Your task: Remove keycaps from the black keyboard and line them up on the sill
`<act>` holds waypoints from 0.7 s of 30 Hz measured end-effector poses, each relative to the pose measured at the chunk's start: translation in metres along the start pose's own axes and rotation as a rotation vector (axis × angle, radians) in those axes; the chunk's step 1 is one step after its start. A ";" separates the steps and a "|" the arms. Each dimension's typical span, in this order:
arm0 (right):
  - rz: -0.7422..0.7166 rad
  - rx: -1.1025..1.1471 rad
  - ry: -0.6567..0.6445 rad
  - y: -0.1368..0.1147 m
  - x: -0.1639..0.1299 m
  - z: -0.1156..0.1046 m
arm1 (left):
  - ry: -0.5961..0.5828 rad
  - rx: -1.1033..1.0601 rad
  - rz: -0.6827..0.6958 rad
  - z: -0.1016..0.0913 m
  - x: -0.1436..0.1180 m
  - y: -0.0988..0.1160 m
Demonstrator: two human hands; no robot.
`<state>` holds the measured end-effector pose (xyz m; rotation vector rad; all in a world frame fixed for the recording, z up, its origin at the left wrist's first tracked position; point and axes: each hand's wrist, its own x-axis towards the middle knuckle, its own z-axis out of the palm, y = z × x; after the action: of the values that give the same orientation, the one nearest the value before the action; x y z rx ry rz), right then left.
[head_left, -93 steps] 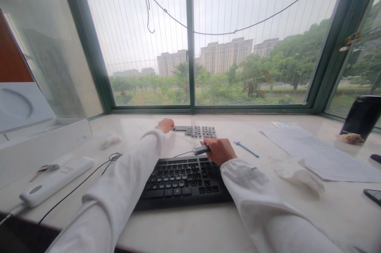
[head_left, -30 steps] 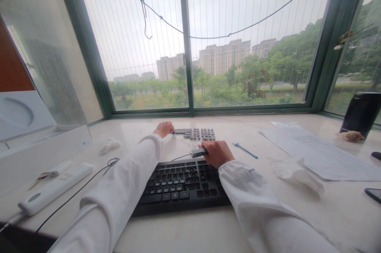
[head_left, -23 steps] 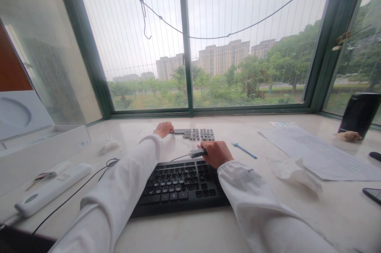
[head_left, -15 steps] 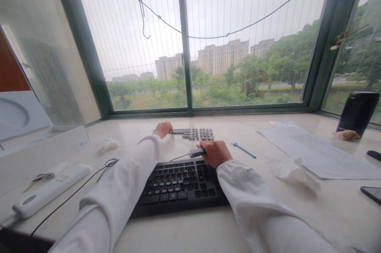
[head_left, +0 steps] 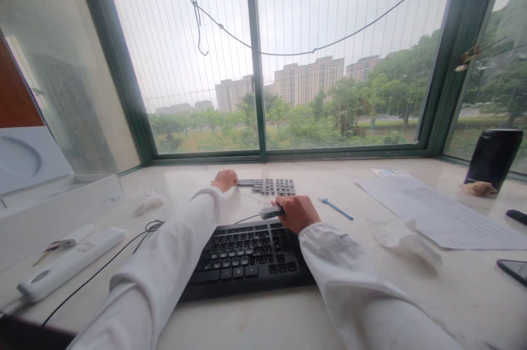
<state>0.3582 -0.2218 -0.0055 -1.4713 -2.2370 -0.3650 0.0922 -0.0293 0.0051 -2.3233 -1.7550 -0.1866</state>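
A black keyboard lies in front of me, with many of its keycaps off and several still in place at the lower left. Behind it, loose keycaps are laid out in rows. My left hand rests at the left end of those rows, fingers curled down; what is under the fingertips is hidden. Above the keyboard's upper right part, my right hand is closed round a small black-and-silver tool, which points left. A thin cable runs close to the tool's tip.
Right of the keycaps lies a blue stick. Crumpled tissue, printed paper and a dark upright object are farther right. At left are a white power strip, an open white box and a black cable.
Both hands stay in nearly the same places, the right one still closed on the tool. The view has shifted very slightly.
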 end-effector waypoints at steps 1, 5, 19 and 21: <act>0.000 -0.001 0.001 0.000 0.000 0.000 | -0.001 -0.001 -0.003 0.000 0.000 0.001; -0.006 -0.003 0.000 0.000 0.000 -0.002 | 0.002 -0.009 -0.004 -0.001 -0.001 0.002; 0.011 -0.003 -0.037 -0.001 0.002 -0.002 | 0.062 -0.041 0.035 -0.034 -0.024 0.010; 0.013 -0.021 -0.047 -0.001 0.003 -0.003 | 0.061 -0.043 0.044 -0.047 -0.032 0.017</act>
<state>0.3566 -0.2216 -0.0017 -1.5194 -2.2651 -0.3539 0.1014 -0.0760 0.0414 -2.3577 -1.6860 -0.2880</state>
